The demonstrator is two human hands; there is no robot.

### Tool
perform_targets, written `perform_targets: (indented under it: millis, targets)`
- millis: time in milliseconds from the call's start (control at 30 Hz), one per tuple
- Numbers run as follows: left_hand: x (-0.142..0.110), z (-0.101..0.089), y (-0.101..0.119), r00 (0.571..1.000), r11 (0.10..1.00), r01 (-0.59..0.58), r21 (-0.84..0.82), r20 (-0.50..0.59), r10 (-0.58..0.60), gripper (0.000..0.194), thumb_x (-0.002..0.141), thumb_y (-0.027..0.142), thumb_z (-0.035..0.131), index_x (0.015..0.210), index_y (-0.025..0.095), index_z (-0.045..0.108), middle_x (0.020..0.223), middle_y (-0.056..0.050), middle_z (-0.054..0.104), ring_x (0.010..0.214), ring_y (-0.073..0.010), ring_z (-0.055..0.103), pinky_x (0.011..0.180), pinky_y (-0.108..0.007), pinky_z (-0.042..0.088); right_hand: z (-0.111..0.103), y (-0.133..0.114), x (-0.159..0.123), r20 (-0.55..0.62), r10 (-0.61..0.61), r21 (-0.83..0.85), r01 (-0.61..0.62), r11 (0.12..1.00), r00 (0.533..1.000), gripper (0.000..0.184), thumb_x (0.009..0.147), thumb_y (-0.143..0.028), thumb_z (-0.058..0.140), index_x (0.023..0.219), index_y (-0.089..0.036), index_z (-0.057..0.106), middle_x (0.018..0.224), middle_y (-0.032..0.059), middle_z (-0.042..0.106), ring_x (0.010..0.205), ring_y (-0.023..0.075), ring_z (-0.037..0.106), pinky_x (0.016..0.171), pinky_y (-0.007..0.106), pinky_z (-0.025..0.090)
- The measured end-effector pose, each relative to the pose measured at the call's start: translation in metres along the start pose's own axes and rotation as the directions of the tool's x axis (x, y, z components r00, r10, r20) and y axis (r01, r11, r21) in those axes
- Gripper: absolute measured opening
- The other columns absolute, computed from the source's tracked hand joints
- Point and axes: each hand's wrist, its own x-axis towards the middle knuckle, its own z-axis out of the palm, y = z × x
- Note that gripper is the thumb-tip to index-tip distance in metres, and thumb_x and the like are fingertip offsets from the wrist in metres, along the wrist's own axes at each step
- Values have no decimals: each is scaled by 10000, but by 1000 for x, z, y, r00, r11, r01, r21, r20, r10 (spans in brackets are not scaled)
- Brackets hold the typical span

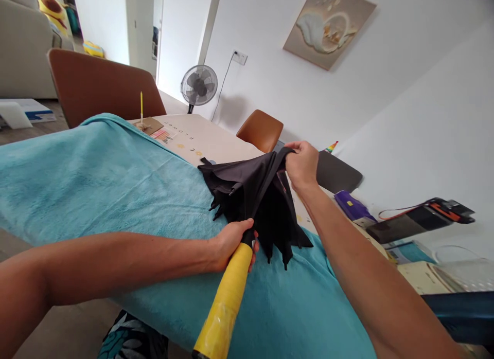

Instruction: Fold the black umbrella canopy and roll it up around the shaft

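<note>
A black folding umbrella (254, 179) with a yellow-wrapped handle (227, 297) lies slantwise over the table, its canopy loose and partly bunched. My left hand (235, 241) is wrapped round the shaft just above the yellow grip. Farther up, my right hand (303, 163) pinches a fold of the black canopy between thumb and fingers and holds it raised. Several dark rib tips poke out along the canopy's lower edge, near the blanket. The inside of the canopy is in deep shadow.
A turquoise blanket (154, 194) covers the near side of the table (227, 143). A yellow pencil-like stick (141, 104) stands on the far left. At right are a purple box (353, 207), books (428, 276) and a dark bag (417, 220). Behind stand chairs (104, 86) and a fan (199, 85).
</note>
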Motion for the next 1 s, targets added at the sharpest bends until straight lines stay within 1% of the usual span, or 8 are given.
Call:
perform_targets:
  millis: [100,167,267,400,533,733,867,1000]
  targets:
    - [2,-1,-1,1000,1000,-14,7,24,13,327,856,503,340,783,205,451,577,16,495,411,-122,476,399,-252,416,22,-16,6,-93,-6,96,15,995,996,363,749,-140,352,1060,-147,540,950,91,626,870,191,582,765,320,444]
    - [4,-2,-1,999,1000,-13,8,30,13,332,856,509,338,788,204,449,575,16,498,411,-122,481,397,-251,419,37,-24,8,-93,-2,140,15,990,996,344,747,-143,351,1034,-145,541,959,87,624,889,183,578,797,314,435]
    - [6,-2,-2,1000,1000,-15,25,17,15,338,860,511,327,805,201,449,567,15,501,405,-129,489,386,-254,418,58,-34,8,-38,50,176,-43,984,998,306,725,-136,364,955,-137,565,959,90,633,886,172,583,817,281,426]
    - [6,0,-1,998,997,-52,58,27,51,346,871,507,322,829,192,460,577,11,517,409,-136,502,391,-267,434,85,-42,-1,72,144,140,-153,978,987,277,714,-157,390,896,-162,598,948,73,655,892,186,588,819,279,422]
    - [5,1,0,999,997,-37,63,41,34,410,883,501,290,789,156,491,596,-10,517,415,-134,512,406,-280,450,103,-37,-10,142,147,141,-167,976,979,273,710,-177,410,882,-165,622,930,67,670,889,191,594,819,279,423]
    - [5,1,-3,991,983,-125,132,57,118,314,884,477,343,852,185,452,636,2,535,436,-130,520,422,-292,465,110,-22,-16,198,88,180,-124,976,976,265,684,-177,434,848,-144,640,866,65,676,822,175,605,778,251,437]
    - [4,2,-4,990,971,-139,193,17,139,241,874,438,426,918,204,391,664,17,539,459,-116,525,461,-293,484,106,-20,-21,233,75,119,-105,987,970,264,691,-181,426,840,-162,643,857,53,675,813,175,603,774,256,441]
    - [3,3,-3,989,950,-137,282,-15,148,233,852,400,489,913,216,360,685,25,551,468,-115,532,474,-293,490,100,-22,-23,250,100,41,-114,993,963,248,694,-171,435,824,-175,646,858,52,676,837,189,603,787,269,441]
